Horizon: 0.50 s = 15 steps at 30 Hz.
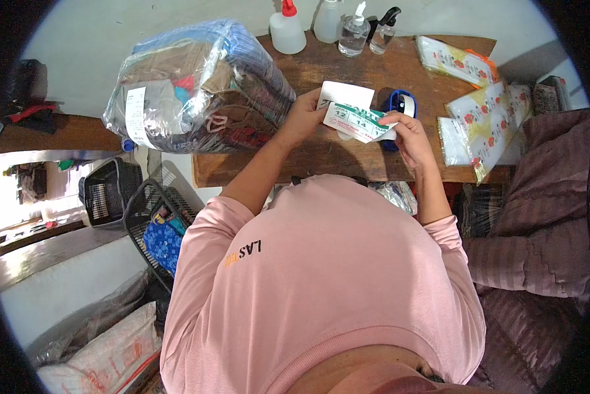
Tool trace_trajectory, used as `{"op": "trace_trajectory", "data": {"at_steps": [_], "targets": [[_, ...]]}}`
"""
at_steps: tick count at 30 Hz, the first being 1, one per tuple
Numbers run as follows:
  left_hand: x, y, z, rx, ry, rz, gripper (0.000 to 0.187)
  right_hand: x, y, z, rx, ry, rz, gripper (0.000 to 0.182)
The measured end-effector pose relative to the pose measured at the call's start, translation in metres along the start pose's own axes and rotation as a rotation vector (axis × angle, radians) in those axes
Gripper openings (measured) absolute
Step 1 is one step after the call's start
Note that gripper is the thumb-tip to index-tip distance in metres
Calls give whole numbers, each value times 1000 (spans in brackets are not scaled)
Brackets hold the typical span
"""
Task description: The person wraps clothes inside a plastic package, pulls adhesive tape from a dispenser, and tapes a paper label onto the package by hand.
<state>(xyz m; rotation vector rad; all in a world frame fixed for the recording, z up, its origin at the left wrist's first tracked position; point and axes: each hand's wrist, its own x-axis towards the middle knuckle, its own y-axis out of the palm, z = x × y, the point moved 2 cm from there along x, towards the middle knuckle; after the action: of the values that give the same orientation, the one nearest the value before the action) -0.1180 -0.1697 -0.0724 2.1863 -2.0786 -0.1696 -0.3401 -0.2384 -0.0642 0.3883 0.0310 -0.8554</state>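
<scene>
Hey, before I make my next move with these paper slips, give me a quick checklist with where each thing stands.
1. Left hand holding the handwritten white paper slip: ok.
2. Right hand on the green-and-white printed paper slip: ok.
3. Slips lined up edge to edge: not ok, they overlap askew.
4. Round blue tape dispenser on the brown wooden table, close by: ok.
5. Tape end free to pull: cannot tell.
6. White label on the large plastic-wrapped fabric bundle: ok.

Pink long-sleeved shirt (347,262), ribbed collar, chest lettering apparently "LAS…".
</scene>
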Motion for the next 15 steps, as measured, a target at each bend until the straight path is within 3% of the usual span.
{"op": "trace_trajectory", "data": {"at_steps": [3,6,9,10,13,15], "targets": [[-2,0,3,2,-19,-17,23,-2,8,10,-325,-134,-26,13],[-7,2,-1,-15,-105,5,23,0,0,-1,-325,-2,-77,13],[-8,2,3,-46,-240,-28,24,-1,-3,8,-427,-163,-161,23],[-8,1,7,-60,-292,-52,24,-3,1,16,-330,-250,-210,29],[-8,-2,18,-178,-304,-94,25,-7,4,40,-232,-184,-141,29],[-7,0,22,-151,-326,-82,25,-8,14,48,-362,-123,-24,29]]}}
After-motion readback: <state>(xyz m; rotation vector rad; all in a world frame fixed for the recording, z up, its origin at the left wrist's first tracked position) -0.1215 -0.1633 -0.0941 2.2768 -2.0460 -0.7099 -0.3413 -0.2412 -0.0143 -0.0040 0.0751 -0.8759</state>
